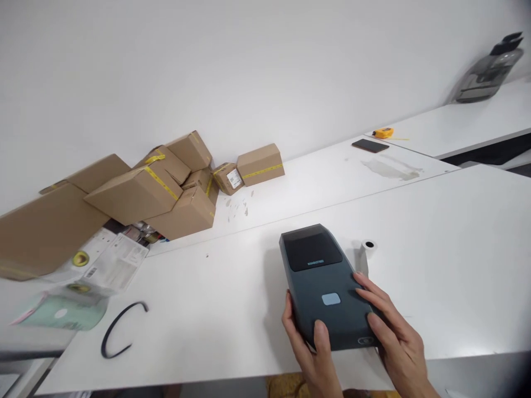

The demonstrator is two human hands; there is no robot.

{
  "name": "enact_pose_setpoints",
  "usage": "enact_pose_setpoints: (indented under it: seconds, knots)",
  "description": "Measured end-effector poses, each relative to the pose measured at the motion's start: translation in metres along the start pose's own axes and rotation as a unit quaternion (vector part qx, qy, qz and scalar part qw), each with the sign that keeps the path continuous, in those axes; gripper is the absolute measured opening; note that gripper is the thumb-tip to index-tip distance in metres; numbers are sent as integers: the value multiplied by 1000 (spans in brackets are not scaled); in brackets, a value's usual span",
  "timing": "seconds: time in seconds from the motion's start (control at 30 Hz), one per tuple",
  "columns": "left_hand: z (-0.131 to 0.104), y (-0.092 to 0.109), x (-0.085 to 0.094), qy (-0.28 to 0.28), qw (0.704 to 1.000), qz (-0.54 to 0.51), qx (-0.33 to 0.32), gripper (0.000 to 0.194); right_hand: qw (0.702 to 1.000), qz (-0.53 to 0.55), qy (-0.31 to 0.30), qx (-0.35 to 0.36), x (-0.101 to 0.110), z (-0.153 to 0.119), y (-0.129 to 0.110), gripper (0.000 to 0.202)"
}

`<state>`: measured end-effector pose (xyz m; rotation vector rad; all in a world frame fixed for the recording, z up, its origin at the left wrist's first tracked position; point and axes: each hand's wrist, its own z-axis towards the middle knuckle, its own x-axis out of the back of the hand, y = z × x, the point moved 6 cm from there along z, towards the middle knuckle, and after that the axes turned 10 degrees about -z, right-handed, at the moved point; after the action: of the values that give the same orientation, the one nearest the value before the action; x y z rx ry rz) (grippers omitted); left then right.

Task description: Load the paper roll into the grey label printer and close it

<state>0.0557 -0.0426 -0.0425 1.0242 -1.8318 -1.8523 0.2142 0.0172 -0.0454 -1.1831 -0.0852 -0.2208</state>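
Note:
A dark blue-grey label printer (315,282) with a black window at its far end and a pale blue button is held just over the front part of the table. My left hand (309,342) grips its near left corner, thumb on top and fingers down the side. Along the right edge, my right hand (394,331) holds it with the thumb near the front corner and fingers over the side. Just beyond its right side stands a small white label roll (369,247). The printer partly hides the roll's loose strip.
Cardboard boxes (136,193) are piled at the back left against the wall. Plastic-wrapped packets (78,309) and a black headband-like loop (112,329) lie at left. A phone (370,145), a yellow tape measure (383,133) and a transparent bottle (487,72) are at the back right.

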Motion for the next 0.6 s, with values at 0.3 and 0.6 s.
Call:
enact_pose_setpoints:
  seconds: [0.3, 0.6]
  knots:
    - [9, -5, 3, 2, 999, 24, -46, 76, 999, -14, 13, -33, 0, -1, 4, 45]
    - [4, -15, 2, 33, 999, 9, -7, 86, 999, -37, -10, -28, 2, -4, 1, 38]
